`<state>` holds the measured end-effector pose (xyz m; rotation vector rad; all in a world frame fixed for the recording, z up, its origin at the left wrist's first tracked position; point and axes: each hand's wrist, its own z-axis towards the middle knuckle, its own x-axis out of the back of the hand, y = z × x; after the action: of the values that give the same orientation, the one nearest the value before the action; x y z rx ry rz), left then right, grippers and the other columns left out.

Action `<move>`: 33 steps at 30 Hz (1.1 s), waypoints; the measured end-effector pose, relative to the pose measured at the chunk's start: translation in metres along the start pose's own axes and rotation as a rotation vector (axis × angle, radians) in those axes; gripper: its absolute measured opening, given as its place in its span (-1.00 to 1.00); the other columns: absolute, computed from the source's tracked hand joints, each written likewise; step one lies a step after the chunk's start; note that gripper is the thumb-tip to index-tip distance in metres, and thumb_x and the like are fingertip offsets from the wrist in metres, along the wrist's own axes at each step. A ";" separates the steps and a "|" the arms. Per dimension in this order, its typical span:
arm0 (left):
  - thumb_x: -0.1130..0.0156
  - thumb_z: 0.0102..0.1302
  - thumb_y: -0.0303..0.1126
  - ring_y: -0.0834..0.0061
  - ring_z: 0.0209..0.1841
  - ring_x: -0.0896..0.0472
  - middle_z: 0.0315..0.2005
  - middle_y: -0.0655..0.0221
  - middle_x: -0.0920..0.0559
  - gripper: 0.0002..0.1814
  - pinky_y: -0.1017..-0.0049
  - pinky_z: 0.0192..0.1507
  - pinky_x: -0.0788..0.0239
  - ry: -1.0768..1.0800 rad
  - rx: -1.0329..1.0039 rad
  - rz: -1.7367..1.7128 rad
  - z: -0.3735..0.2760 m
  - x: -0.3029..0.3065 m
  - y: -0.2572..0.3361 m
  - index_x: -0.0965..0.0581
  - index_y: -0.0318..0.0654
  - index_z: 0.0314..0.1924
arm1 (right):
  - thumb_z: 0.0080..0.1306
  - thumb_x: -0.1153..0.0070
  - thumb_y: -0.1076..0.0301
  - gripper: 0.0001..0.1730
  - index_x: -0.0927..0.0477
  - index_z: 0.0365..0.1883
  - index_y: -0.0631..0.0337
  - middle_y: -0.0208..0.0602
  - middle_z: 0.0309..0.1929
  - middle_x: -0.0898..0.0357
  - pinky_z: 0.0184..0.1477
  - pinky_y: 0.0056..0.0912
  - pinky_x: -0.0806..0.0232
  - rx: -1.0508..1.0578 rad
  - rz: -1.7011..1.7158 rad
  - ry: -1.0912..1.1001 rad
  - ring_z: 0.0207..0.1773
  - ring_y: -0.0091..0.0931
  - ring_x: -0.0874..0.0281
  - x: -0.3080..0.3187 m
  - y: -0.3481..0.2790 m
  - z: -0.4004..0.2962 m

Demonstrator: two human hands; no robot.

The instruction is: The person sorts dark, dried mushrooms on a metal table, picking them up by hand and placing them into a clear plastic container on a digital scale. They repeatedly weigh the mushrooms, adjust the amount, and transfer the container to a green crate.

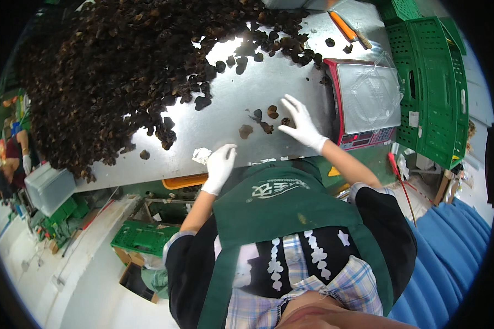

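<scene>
My left hand (221,167), in a white glove, rests by the near edge of the metal table (267,86), beside a crumpled white scrap (201,156). Its fingers are partly bent; whether anything is in them I cannot tell. My right hand (302,125), gloved too, is spread over the table with thumb and fingers apart. Near its thumb lie several loose brown pieces, which look like dried mushrooms or fungus (273,111). A large heap of similar dark pieces (107,78) covers the table's far left. Right of my right hand stands a red digital scale (336,103) with a clear plastic container (374,96) on its plate.
Green plastic crates (430,90) stand beyond the scale. An orange-handled tool (343,26) lies at the table's far right. An orange tray (185,181) sits below the near edge. At the far left are translucent tubs (49,187) and another person (14,160).
</scene>
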<state>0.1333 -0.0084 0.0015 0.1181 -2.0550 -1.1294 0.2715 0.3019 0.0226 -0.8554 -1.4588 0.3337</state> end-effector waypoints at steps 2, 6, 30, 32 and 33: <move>-0.30 0.39 -0.44 0.17 -0.05 -0.75 0.02 0.24 -0.77 -0.72 0.24 0.01 -0.55 -0.033 -0.088 0.112 0.020 0.025 -0.014 -0.69 -0.13 0.08 | 0.25 -0.44 -0.02 -0.01 -0.33 0.59 0.06 -0.09 0.63 -0.18 0.62 0.07 -0.02 0.014 -0.026 0.029 0.65 -0.07 -0.11 -0.034 -0.010 0.008; -0.20 0.35 -0.51 0.11 0.38 -0.50 0.41 0.19 -0.51 -0.44 0.19 0.34 -0.35 -0.058 -0.510 0.371 0.081 0.048 0.006 -0.52 -0.18 0.37 | 0.20 -0.48 -0.04 0.00 -0.36 0.56 0.05 -0.13 0.61 -0.21 0.61 0.04 -0.04 0.046 -0.099 0.067 0.62 -0.08 -0.14 -0.061 -0.034 0.017; -0.25 0.39 -0.50 0.11 0.17 -0.60 0.09 0.15 -0.67 -0.66 0.14 0.24 -0.37 0.405 -0.300 0.257 0.047 0.074 -0.053 -0.62 -0.18 0.15 | 0.37 -0.28 0.08 -0.33 -0.51 0.43 0.01 -0.17 0.49 -0.40 0.54 0.11 -0.12 0.453 -0.062 -0.208 0.54 -0.12 -0.28 -0.083 -0.097 0.144; -0.27 0.39 -0.46 0.05 0.31 -0.52 0.24 0.07 -0.59 -0.59 0.06 0.38 -0.28 0.612 -0.252 0.342 0.100 0.085 -0.041 -0.60 -0.18 0.23 | 0.41 -0.24 0.11 -0.39 -0.53 0.40 0.04 -0.15 0.45 -0.44 0.51 0.07 -0.18 0.307 0.030 -0.125 0.50 -0.12 -0.33 -0.058 -0.101 0.189; -0.29 0.38 -0.44 0.00 0.38 -0.46 0.32 0.04 -0.54 -0.56 0.02 0.43 -0.24 0.681 -0.201 0.392 0.124 0.092 -0.032 -0.59 -0.18 0.27 | 0.43 -0.22 0.11 -0.40 -0.53 0.40 0.06 -0.13 0.43 -0.47 0.49 0.05 -0.21 0.176 0.065 -0.081 0.48 -0.11 -0.36 -0.052 -0.098 0.212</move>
<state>-0.0220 0.0181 -0.0074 -0.0050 -1.2847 -0.8816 0.0355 0.2650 0.0287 -0.7556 -1.4546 0.5426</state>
